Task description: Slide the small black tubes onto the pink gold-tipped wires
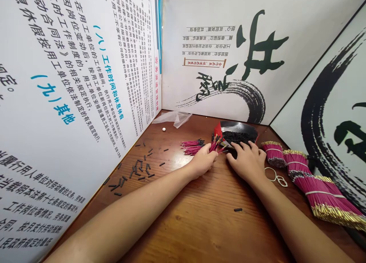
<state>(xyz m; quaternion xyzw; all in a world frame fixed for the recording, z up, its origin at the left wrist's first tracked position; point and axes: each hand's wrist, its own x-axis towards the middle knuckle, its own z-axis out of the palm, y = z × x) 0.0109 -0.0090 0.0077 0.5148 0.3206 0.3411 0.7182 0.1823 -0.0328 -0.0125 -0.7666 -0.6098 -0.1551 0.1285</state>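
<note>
Your left hand (203, 161) grips pink wires (216, 141), your right hand (248, 159) spreads open at the box (243, 128), seemingly empty, with one pile (191, 147) laid loose and bundles (324, 194) still banded.

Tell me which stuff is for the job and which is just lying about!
Probably for the job: pink sticks in the left hand, pink pile, banded bundles, box at the right hand, black pieces.

Probably just lying about: clear plastic, small white thing, pale loops.
</note>
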